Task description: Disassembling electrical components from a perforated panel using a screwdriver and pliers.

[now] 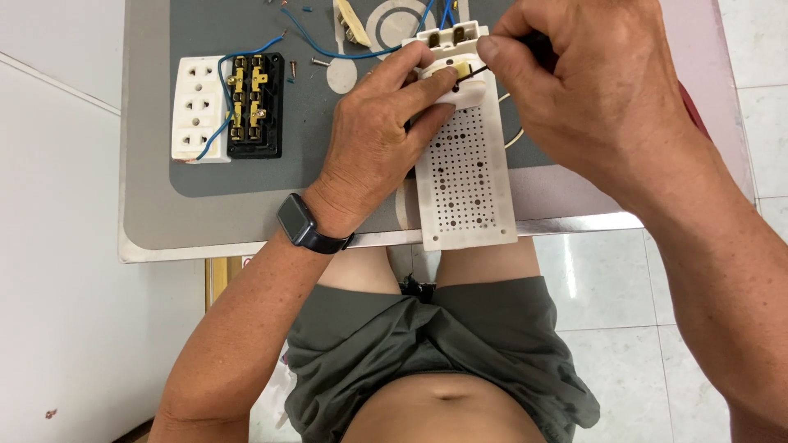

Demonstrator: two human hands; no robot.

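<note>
Seen from above, a seated person works at a small grey table (148,221). The left hand (377,139) presses its fingers closed around the far end of one long white perforated panel (468,180), which lies from the near table edge toward the middle. The right hand (591,90) is pinched shut on a dark, slim tool (492,67), its tip at a small white fitting (455,37) on that panel. To the far left lies one opened socket block (230,107), its blue wires (246,56) exposed, apparently unfinished. Two loose screws (305,66) lie nearby.
</note>
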